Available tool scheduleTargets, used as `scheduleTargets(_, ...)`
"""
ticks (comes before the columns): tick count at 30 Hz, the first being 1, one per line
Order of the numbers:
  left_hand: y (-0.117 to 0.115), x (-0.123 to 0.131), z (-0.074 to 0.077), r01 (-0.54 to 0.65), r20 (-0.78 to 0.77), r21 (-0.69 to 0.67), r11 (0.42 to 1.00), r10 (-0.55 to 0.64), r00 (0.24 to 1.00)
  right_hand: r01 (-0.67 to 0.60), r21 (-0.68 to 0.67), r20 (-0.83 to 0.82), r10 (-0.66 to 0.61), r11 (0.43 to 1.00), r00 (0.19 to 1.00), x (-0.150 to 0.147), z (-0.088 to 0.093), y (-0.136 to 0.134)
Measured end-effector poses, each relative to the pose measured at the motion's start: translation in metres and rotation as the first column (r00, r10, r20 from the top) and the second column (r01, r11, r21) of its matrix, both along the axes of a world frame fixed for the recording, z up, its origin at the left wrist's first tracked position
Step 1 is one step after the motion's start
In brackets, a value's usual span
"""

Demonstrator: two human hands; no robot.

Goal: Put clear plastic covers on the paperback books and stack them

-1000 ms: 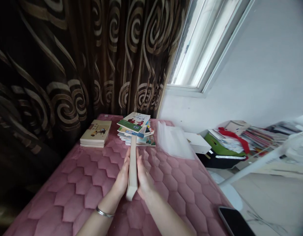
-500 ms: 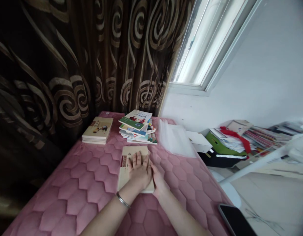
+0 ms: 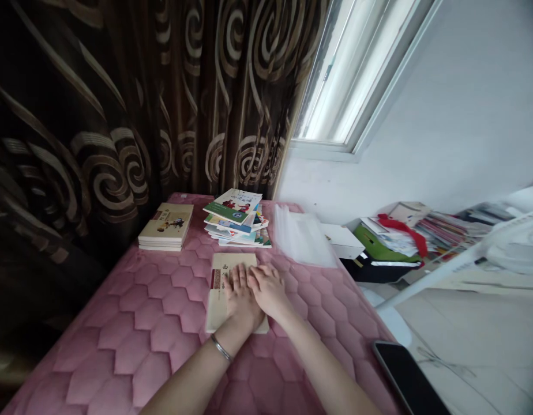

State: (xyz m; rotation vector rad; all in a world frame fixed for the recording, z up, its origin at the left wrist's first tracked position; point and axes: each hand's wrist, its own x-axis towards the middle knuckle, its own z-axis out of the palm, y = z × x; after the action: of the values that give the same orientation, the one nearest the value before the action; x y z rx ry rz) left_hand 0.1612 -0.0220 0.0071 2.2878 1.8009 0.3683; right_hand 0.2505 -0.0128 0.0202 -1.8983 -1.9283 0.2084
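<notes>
A cream book point(image 3: 218, 314) with a dark red patch and black characters on its cover lies on the pink quilted surface point(image 3: 162, 346). My left hand point(image 3: 243, 300), with a silver bangle at the wrist, rests flat on the cover, fingers stretched out. Beside it, my right hand point(image 3: 270, 291) lies over the book's right side, its fingers extended and touching the left hand. Both hands are open and grip nothing. Part of the cover is hidden under them.
At the back left is a stack of cream books point(image 3: 166, 225). Colourful thin books point(image 3: 236, 216) are piled beside it, then clear plastic sleeves point(image 3: 303, 236). A phone point(image 3: 407, 374) lies at the right edge. A white fan point(image 3: 448, 271) and heaped papers point(image 3: 391, 236) stand beyond.
My right hand has moved from the book's right edge up onto its cover, against my left hand. The left hand stays flat on the book. The view has shifted slightly.
</notes>
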Motion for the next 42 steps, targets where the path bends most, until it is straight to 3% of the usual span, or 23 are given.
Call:
scheduleTargets(2, -0.001, -0.006, 0.005, 0.013, 0.067, 0.004, 1.000, -0.014, 0.998, -0.119, -0.044, -0.072, 0.115, 0.992, 0.991, 0.002, -0.003, 0.003)
scheduleTargets(4, 0.000, -0.020, 0.010, 0.040, 0.129, -0.009, 0.999, -0.038, 0.991, -0.150, -0.063, -0.094, 0.144, 0.987, 0.985, 0.007, -0.008, 0.005)
scheduleTargets(6, 0.002, -0.043, 0.012, 0.080, 0.148, -0.006, 0.997, -0.079, 0.986, -0.139, -0.058, -0.057, 0.136, 0.989, 0.989, 0.013, -0.015, 0.005)
scheduleTargets(10, 0.008, -0.097, 0.003, -0.004, 0.182, 0.077, 0.997, -0.010, 0.983, -0.108, -0.040, -0.001, 0.108, 0.993, 0.994, 0.018, -0.025, 0.001)
scheduleTargets(13, 0.012, -0.117, -0.003, -0.055, 0.242, 0.135, 0.989, 0.021, 0.970, -0.042, -0.007, 0.015, 0.042, 0.999, 0.999, 0.016, -0.030, 0.000)
scheduleTargets(15, 0.016, -0.118, -0.001, -0.087, 0.341, 0.064, 0.994, 0.060, 0.938, -0.017, 0.010, 0.029, 0.016, 1.000, 0.999, 0.014, -0.032, 0.000)
scheduleTargets(19, 0.031, -0.106, 0.010, -0.216, 0.523, -0.213, 0.953, 0.299, 0.798, -0.052, 0.038, 0.023, 0.051, 0.998, 0.998, 0.015, -0.038, 0.001)
scheduleTargets(24, 0.050, -0.099, 0.005, -0.247, 0.578, -0.329, 0.911, 0.401, 0.710, -0.095, 0.109, -0.067, 0.103, 0.989, 0.992, 0.019, -0.047, 0.004)
scheduleTargets(28, 0.048, -0.093, -0.007, -0.231, 0.651, -0.325, 0.917, 0.394, 0.649, -0.094, 0.127, -0.167, 0.115, 0.987, 0.979, 0.019, -0.048, 0.005)
scheduleTargets(31, 0.040, -0.090, -0.010, -0.203, 0.723, -0.268, 0.942, 0.336, 0.603, -0.020, 0.102, -0.290, 0.049, 0.995, 0.956, 0.018, -0.043, 0.004)
scheduleTargets(34, 0.031, -0.091, -0.007, -0.158, 0.834, -0.162, 0.974, 0.221, 0.505, 0.043, 0.065, -0.441, -0.010, 0.997, 0.898, 0.015, -0.035, 0.000)
scheduleTargets(37, 0.028, -0.094, -0.005, -0.135, 0.908, -0.090, 0.987, 0.136, 0.395, -0.025, 0.047, -0.554, 0.047, 0.999, 0.831, 0.010, -0.028, -0.004)
scheduleTargets(39, 0.034, -0.096, -0.005, -0.105, 0.909, -0.105, 0.989, 0.138, 0.394, -0.049, 0.057, -0.575, 0.073, 0.997, 0.815, 0.007, -0.025, -0.004)
scheduleTargets(42, 0.052, -0.099, -0.007, -0.113, 0.843, -0.185, 0.976, 0.216, 0.492, -0.004, -0.004, -0.513, 0.001, 1.000, 0.859, 0.004, -0.023, 0.001)
